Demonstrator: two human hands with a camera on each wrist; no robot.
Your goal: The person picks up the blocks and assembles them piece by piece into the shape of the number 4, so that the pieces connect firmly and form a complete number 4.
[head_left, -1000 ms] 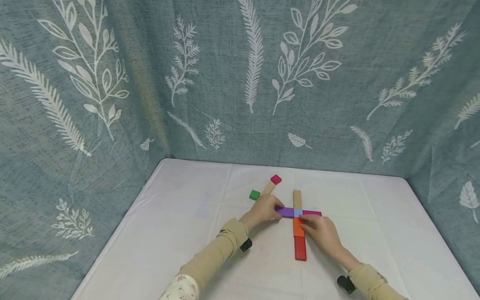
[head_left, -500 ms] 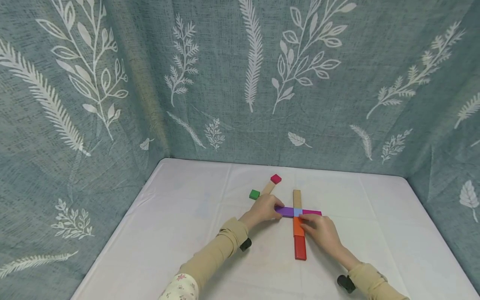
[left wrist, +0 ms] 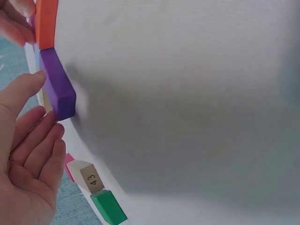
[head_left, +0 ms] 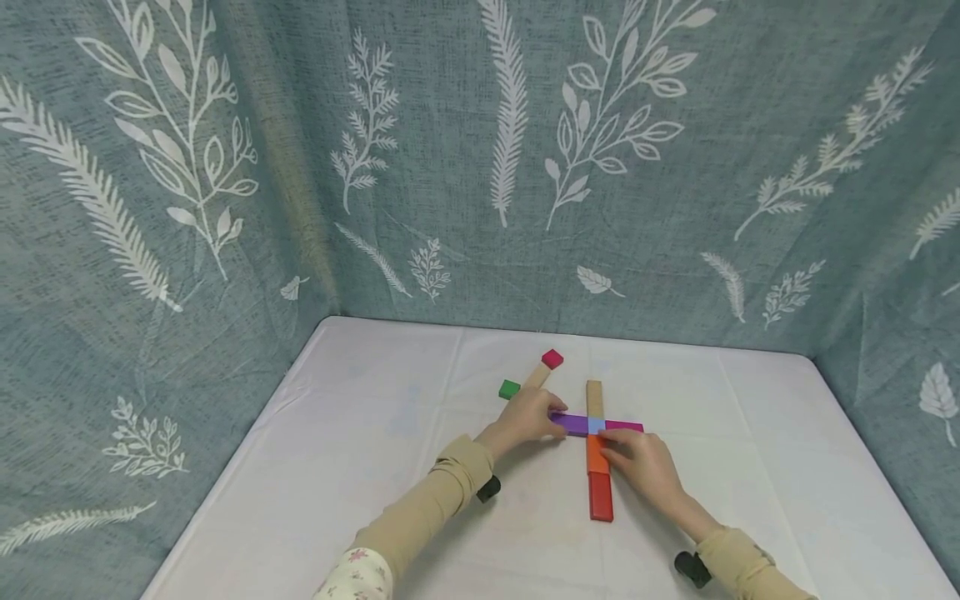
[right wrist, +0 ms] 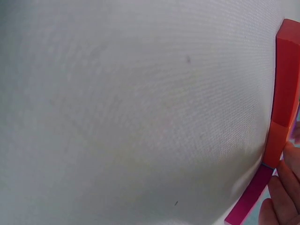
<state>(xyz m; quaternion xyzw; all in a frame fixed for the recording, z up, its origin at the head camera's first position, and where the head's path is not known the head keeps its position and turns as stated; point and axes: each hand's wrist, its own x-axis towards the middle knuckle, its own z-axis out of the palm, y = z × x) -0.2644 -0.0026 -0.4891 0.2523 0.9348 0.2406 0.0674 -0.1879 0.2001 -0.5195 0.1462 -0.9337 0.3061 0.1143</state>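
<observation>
Coloured wooden blocks form a cross on the white table. My left hand [head_left: 528, 415] is at the outer end of the purple block [left wrist: 58, 86]; the left wrist view shows thumb and fingers spread around its upper edge. My right hand [head_left: 645, 462] rests its fingertips against the orange block [head_left: 597, 455], near the light blue block [head_left: 596, 426] at the centre. The magenta block [right wrist: 248, 197] extends right, a plain wood block [head_left: 594, 398] points away, and the red block [head_left: 601, 497] continues from the orange one toward me. My fingers partly cover the orange and magenta blocks.
Behind my left hand lie a green block [head_left: 509, 389], a plain wood block [left wrist: 86, 176] marked with a number, and a crimson block [head_left: 552, 359]. A teal curtain with white leaves [head_left: 450, 250] hangs behind the white table [head_left: 375, 392].
My left hand and forearm have shifted very slightly left, with the fingertips a little farther apart. My right hand and the blocks look unmoved.
</observation>
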